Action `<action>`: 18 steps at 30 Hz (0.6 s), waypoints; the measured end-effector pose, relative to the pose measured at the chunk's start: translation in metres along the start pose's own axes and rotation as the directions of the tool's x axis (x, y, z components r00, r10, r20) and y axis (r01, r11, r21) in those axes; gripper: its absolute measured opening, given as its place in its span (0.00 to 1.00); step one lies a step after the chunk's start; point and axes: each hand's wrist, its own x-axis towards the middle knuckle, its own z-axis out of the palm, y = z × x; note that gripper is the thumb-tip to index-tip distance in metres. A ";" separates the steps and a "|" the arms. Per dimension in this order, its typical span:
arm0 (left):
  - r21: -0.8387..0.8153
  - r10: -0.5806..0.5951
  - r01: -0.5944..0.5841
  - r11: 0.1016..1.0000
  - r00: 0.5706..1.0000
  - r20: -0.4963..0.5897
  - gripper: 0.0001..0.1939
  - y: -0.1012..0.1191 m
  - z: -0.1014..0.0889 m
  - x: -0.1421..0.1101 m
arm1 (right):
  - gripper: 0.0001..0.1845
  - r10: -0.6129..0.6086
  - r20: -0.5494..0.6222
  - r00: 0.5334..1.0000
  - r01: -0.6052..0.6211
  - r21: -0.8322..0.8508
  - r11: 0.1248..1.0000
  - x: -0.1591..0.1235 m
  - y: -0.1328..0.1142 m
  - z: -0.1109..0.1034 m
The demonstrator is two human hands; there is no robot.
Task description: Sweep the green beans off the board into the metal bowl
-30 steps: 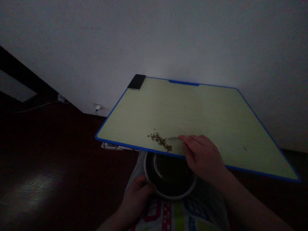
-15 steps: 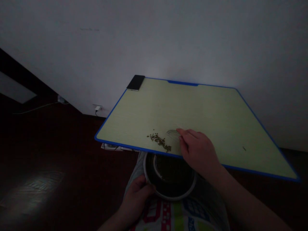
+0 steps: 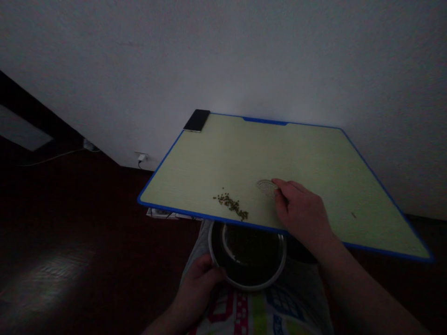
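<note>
My right hand is closed on a clear, curved-edged piece that looks like a protractor, held over the table with thumb and fingers. To its left, a strip of small greenish-brown beans lies scattered close to the table's front edge. Under that edge, a round metal bowl rests at my lap, with dark, grainy contents that are hard to make out. My left hand grips the bowl's left rim, thumb on top.
The pale yellow-green table has a blue border and stands against the wall. A phone lies at its far left corner. One small dark bit is on the right side. A plugged-in charger sits low on the wall.
My right hand has moved right and slightly away with the protractor, farther from the beans. The beans and my left hand on the bowl look unchanged.
</note>
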 end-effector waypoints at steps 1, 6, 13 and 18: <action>-0.005 -0.001 0.001 1.000 1.000 0.006 0.07 0.000 0.000 0.000 | 0.18 -0.047 0.003 0.999 0.047 0.028 0.998 -0.002 0.002 -0.003; -0.003 -0.012 0.012 1.000 1.000 0.001 0.08 0.002 0.000 0.001 | 0.17 -0.208 0.038 0.977 0.198 0.176 0.964 -0.015 0.009 -0.016; 0.008 -0.018 0.018 1.000 1.000 0.005 0.07 0.004 0.002 0.002 | 0.18 -0.263 0.048 0.964 0.243 0.249 0.938 -0.018 0.004 -0.017; 0.056 0.006 -0.004 0.998 0.999 -0.031 0.06 0.004 0.002 0.001 | 0.20 -0.291 0.056 0.955 0.262 0.297 0.918 -0.012 0.001 -0.016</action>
